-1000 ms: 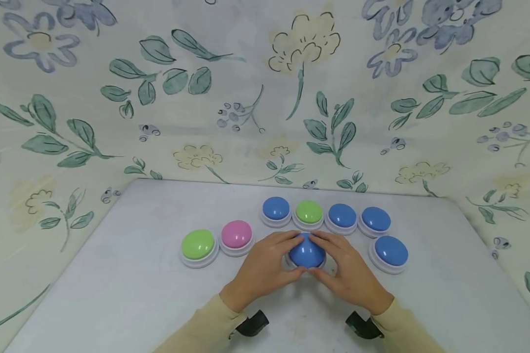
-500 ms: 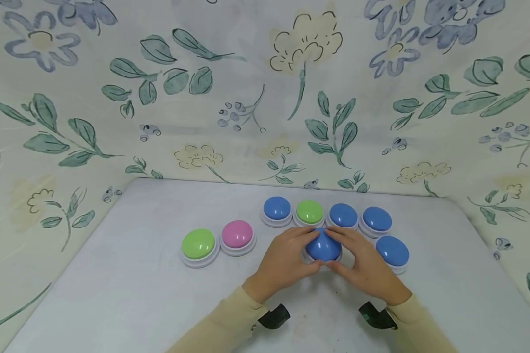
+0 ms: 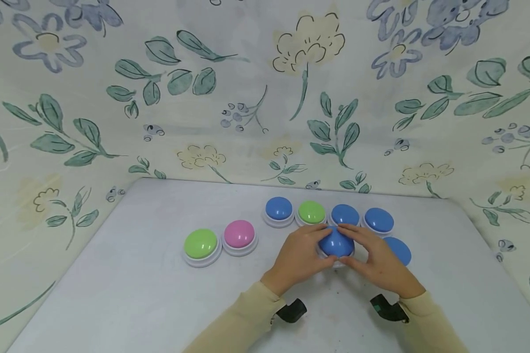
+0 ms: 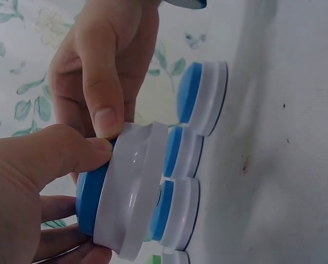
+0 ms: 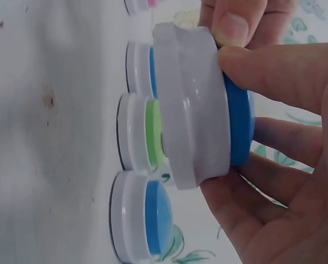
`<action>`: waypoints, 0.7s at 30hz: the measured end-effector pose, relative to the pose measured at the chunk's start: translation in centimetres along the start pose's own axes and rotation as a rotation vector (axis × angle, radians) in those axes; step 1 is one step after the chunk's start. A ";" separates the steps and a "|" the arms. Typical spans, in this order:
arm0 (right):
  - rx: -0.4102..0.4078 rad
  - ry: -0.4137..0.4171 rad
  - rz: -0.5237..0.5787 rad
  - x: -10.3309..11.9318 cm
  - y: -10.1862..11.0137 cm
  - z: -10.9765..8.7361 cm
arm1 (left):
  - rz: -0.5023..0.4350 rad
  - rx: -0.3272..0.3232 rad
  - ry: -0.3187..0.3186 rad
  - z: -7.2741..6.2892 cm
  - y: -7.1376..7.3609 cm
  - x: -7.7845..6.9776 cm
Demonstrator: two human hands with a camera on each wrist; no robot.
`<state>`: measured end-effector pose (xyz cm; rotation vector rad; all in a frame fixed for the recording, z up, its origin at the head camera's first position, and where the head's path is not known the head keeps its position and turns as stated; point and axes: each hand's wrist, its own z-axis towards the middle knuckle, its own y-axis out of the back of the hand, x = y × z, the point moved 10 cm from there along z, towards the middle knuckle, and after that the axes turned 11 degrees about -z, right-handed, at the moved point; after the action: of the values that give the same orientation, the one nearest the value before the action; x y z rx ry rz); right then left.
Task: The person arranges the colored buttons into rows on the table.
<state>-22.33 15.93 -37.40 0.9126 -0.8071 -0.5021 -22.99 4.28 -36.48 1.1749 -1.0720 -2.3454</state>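
Note:
A round push button with a blue dome and white base [image 3: 336, 242] is held between both hands, lifted off the white table. My left hand [image 3: 300, 252] grips its left side, my right hand [image 3: 382, 260] its right side. The two thumbs meet at its near edge, over the rim of the white base [image 4: 133, 187] in the left wrist view. Just behind it are a blue button [image 3: 345, 214] and a green button [image 3: 311, 212]. Another blue button [image 3: 399, 251], at the right, is partly hidden by my right hand.
Left on the white table [image 3: 128, 274] stand a green button [image 3: 200, 243] and a pink button [image 3: 239, 234]. The back row also has blue buttons at its left end [image 3: 278, 208] and right end [image 3: 379, 219]. Behind hangs flowered cloth [image 3: 247, 162].
Both hands have shifted to the right, carrying the blue button with them. My right hand now covers part of the rightmost blue button. The other buttons stay in place.

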 end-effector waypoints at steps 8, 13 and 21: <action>0.028 -0.026 -0.008 -1.3 0.0 -0.2 | 0.047 0.027 0.010 0.9 -1.6 0.1; 0.046 -0.017 -0.039 -1.9 0.0 -0.3 | 0.011 0.033 0.033 1.2 -2.4 0.4; 0.101 -0.058 -0.048 -2.9 -0.4 -0.7 | -0.025 0.052 0.058 1.6 -3.7 0.6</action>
<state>-23.56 18.08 -39.11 1.0166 -0.8715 -0.5352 -24.45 7.18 -38.92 1.2742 -1.1102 -2.3000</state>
